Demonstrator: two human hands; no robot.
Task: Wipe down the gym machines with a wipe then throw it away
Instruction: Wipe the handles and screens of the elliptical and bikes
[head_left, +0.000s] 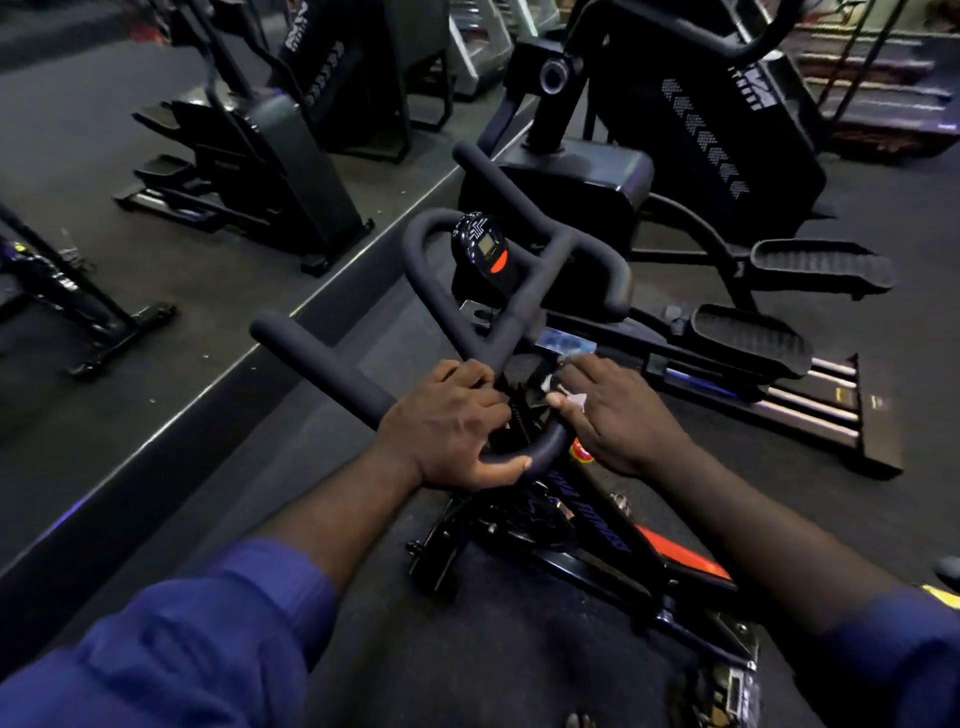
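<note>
Left hand (447, 431), at seven o'clock of frame centre: fingers curled over the near bend of the black foam-padded handlebar (322, 366), thumb laid along the bar's underside, so the hand is clamped on the bar. A blue fabric sleeve (182, 649) covers the forearm behind it, toward seven o'clock.

At ten o'clock from this hand, well apart, stands a dark grey upright stepping machine (291, 156) with stacked footplates.

The handlebar runs from a straight horn at nine o'clock through a looped centre section at twelve o'clock. Inside that loop sits a glossy black oval console (485, 249) with a small grey screen and an orange button.

The white crumpled wipe (574, 399) lies at the handlebar's stem, just right of the left hand. The right hand (618, 415), at five o'clock of frame centre, covers most of the wipe: bent fingers rest over it and the thumb lies against its near edge, holding it onto the machine.

Below both hands, toward six o'clock, the black bike frame with an orange panel (680, 564) slants down to the right.

At two o'clock stands a large black elliptical trainer (727, 150); its ribbed oval pedals (823, 267) lie at three o'clock, apart from the right hand.
</note>
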